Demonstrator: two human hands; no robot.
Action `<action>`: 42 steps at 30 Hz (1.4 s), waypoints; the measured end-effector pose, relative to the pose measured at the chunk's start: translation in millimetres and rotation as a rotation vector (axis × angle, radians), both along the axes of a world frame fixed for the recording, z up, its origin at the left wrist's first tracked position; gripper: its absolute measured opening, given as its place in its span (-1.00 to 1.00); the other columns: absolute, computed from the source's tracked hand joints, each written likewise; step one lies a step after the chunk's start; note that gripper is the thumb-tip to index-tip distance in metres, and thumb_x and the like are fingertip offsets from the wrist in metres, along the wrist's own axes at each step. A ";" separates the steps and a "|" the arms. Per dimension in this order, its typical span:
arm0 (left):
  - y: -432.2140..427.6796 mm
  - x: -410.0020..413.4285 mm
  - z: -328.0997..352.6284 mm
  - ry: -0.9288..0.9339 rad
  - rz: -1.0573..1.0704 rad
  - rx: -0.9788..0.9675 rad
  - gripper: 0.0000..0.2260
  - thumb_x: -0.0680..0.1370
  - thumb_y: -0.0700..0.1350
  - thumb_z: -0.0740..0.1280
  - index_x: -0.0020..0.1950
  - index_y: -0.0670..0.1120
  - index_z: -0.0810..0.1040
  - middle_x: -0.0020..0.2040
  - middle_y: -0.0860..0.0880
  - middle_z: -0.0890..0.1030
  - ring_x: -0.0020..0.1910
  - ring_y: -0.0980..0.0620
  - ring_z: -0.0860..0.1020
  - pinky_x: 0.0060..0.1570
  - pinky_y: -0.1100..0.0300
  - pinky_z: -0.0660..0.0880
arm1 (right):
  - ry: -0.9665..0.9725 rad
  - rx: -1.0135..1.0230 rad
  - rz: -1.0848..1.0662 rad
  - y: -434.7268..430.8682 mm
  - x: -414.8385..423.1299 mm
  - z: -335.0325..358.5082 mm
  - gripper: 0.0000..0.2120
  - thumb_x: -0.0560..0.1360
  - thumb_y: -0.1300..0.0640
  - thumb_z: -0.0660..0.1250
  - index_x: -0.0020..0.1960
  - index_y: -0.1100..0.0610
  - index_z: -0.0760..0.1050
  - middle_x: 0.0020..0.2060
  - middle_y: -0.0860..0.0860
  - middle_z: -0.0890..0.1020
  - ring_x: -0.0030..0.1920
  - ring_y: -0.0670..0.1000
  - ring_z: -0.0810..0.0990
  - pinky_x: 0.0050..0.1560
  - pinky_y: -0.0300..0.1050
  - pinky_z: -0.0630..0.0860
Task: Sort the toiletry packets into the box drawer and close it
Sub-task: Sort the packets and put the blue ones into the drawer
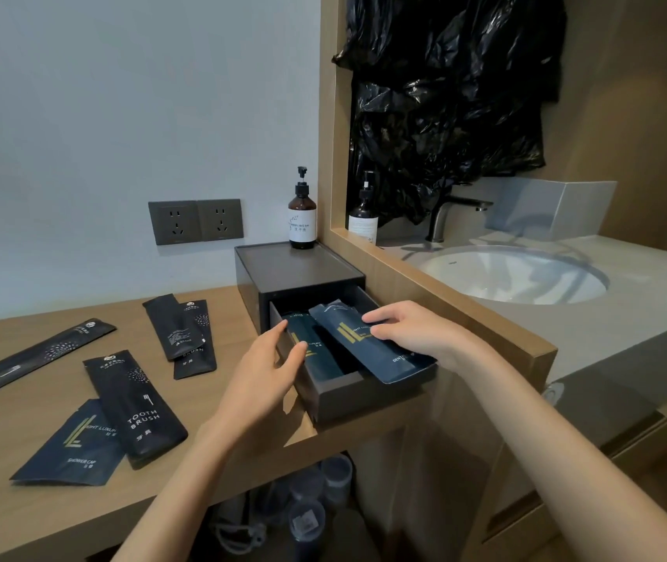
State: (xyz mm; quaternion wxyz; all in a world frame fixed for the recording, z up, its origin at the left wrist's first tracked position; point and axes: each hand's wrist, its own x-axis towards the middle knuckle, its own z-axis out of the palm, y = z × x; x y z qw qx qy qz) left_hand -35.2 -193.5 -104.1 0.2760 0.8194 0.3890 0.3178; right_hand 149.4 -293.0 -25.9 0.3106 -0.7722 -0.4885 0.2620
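Packets [368, 350]: two in drawer [348, 395]; five on counter [80, 517]

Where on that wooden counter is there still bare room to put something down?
Bare wood: behind the long packet, below the sockets; and between the toothbrush packet and the left hand. The box top before the pump bottle is free. The drawer is crowded with packets and the right hand.
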 end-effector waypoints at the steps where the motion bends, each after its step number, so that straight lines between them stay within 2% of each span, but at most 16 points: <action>1: -0.3 -0.4 -0.4 -0.010 -0.005 -0.020 -0.45 0.60 0.14 0.18 0.55 -0.01 0.18 0.51 -0.01 0.31 0.44 0.03 0.32 0.31 0.16 0.29 | 0.001 0.002 -0.002 6.8 0.6 -2.1 -0.64 0.61 0.15 0.21 0.40 0.07 0.42 0.25 0.02 0.50 0.14 0.00 0.52 -0.03 -0.24 0.50; 3: 0.5 -2.3 -0.6 -0.021 -0.022 -0.054 -0.44 0.59 0.15 0.18 0.55 0.02 0.16 0.51 -0.02 0.31 0.38 0.06 0.37 0.21 0.21 0.29 | 0.010 0.016 -0.011 22.0 2.0 -7.2 -0.64 0.60 0.17 0.23 0.39 0.07 0.43 0.32 0.04 0.49 0.23 0.04 0.49 0.21 -0.11 0.46; 4: 1.0 -3.3 -0.3 -0.021 -0.030 -0.066 -0.44 0.59 0.15 0.18 0.55 0.03 0.15 0.50 -0.01 0.32 0.31 0.10 0.40 0.17 0.24 0.28 | 0.019 0.023 -0.017 29.5 1.9 -9.7 -0.63 0.59 0.19 0.24 0.39 0.07 0.43 0.33 0.05 0.48 0.26 0.06 0.48 0.26 -0.09 0.42; 6: 2.1 -5.3 0.5 -0.015 -0.045 -0.074 -0.44 0.59 0.15 0.18 0.55 0.05 0.15 0.50 -0.01 0.33 0.22 0.17 0.38 0.15 0.24 0.29 | 0.037 0.031 -0.025 42.1 -0.1 -14.3 -0.63 0.59 0.22 0.25 0.39 0.09 0.43 0.35 0.06 0.46 0.31 0.07 0.45 0.27 -0.11 0.37; 10: 5.2 -7.9 -0.3 -0.003 -0.058 -0.091 -0.46 0.59 0.14 0.19 0.54 0.08 0.16 0.50 -0.01 0.33 0.45 0.03 0.31 0.33 0.12 0.29 | 0.065 0.038 -0.023 60.0 -6.3 -25.3 -0.62 0.58 0.25 0.26 0.39 0.11 0.42 0.38 0.07 0.43 0.37 0.09 0.39 0.28 -0.10 0.34; 14: 5.3 -8.3 -1.5 -0.019 -0.062 -0.102 -0.46 0.59 0.14 0.20 0.54 0.09 0.16 0.50 0.00 0.32 0.46 0.01 0.31 0.34 0.11 0.29 | 0.046 0.070 -0.059 71.7 -10.2 -39.5 -0.62 0.57 0.24 0.28 0.37 0.12 0.43 0.34 0.09 0.47 0.30 0.08 0.46 0.09 -0.19 0.38; 16: 4.5 -7.3 -1.5 -0.030 -0.066 -0.108 -0.46 0.59 0.12 0.20 0.54 0.08 0.15 0.51 -0.01 0.31 0.46 0.01 0.30 0.34 0.10 0.30 | 0.027 0.081 -0.066 75.1 -11.0 -45.9 -0.61 0.56 0.24 0.30 0.37 0.12 0.43 0.32 0.10 0.49 0.27 0.09 0.48 0.07 -0.19 0.40; 22: 4.3 -6.7 -1.4 -0.040 -0.070 -0.112 -0.46 0.59 0.11 0.20 0.54 0.09 0.15 0.52 0.02 0.28 0.46 0.01 0.30 0.34 0.10 0.31 | -0.211 0.129 -0.006 72.0 -13.2 -48.9 -0.64 0.54 0.17 0.35 0.33 0.13 0.49 0.27 0.09 0.56 0.27 0.07 0.52 0.25 -0.08 0.44; 25: 5.0 -9.2 -2.3 -0.037 -0.080 -0.098 -0.46 0.59 0.11 0.21 0.54 0.09 0.16 0.52 0.03 0.28 0.40 0.06 0.36 0.25 0.20 0.31 | -0.307 0.130 0.096 66.1 -9.3 -41.3 -0.64 0.51 0.13 0.38 0.30 0.11 0.53 0.28 0.04 0.57 0.29 0.02 0.51 0.28 -0.08 0.41; 28: 5.3 -10.9 -2.9 -0.028 -0.097 -0.087 -0.46 0.59 0.11 0.21 0.54 0.08 0.16 0.52 0.06 0.27 0.21 0.23 0.35 0.11 0.31 0.29 | -0.305 0.130 0.200 57.2 -5.0 -36.9 -0.66 0.55 0.10 0.32 0.32 0.03 0.51 0.34 -0.01 0.51 0.34 0.01 0.45 0.32 -0.07 0.36; 30: 6.3 -11.4 -4.4 -0.041 -0.114 -0.090 -0.46 0.58 0.12 0.21 0.54 0.09 0.16 0.53 0.06 0.25 0.23 0.26 0.32 0.13 0.30 0.30 | -0.313 0.105 0.250 52.2 -4.9 -38.7 -0.64 0.57 0.09 0.28 0.37 -0.02 0.46 0.42 -0.03 0.42 0.38 0.04 0.42 0.36 -0.03 0.33; 34: 7.0 -12.0 -5.5 -0.045 -0.120 -0.089 -0.46 0.58 0.12 0.21 0.54 0.08 0.16 0.53 0.06 0.25 0.22 0.27 0.28 0.15 0.30 0.27 | -0.407 -0.003 0.341 52.2 -8.5 -44.6 -0.60 0.60 0.07 0.24 0.43 -0.05 0.37 0.50 -0.06 0.26 0.50 0.07 0.23 0.48 0.06 0.11; 38: 7.2 -11.7 -5.2 -0.028 -0.123 -0.081 -0.46 0.58 0.12 0.21 0.54 0.09 0.15 0.53 0.07 0.25 0.01 0.36 0.37 -0.03 0.45 0.32 | -0.496 -0.063 0.334 55.5 -15.8 -46.3 -0.57 0.62 0.06 0.20 0.47 -0.03 0.30 0.50 0.02 0.26 0.50 0.10 0.22 0.48 0.04 0.07; 42: 10.4 -11.6 -5.1 -0.028 -0.120 -0.074 -0.46 0.59 0.12 0.21 0.54 0.09 0.16 0.53 0.05 0.26 0.15 0.27 0.32 0.12 0.31 0.27 | -0.555 -0.079 0.322 57.6 -22.8 -45.7 -0.57 0.62 0.07 0.18 0.48 -0.01 0.29 0.49 0.06 0.29 0.47 0.14 0.28 0.45 0.04 0.18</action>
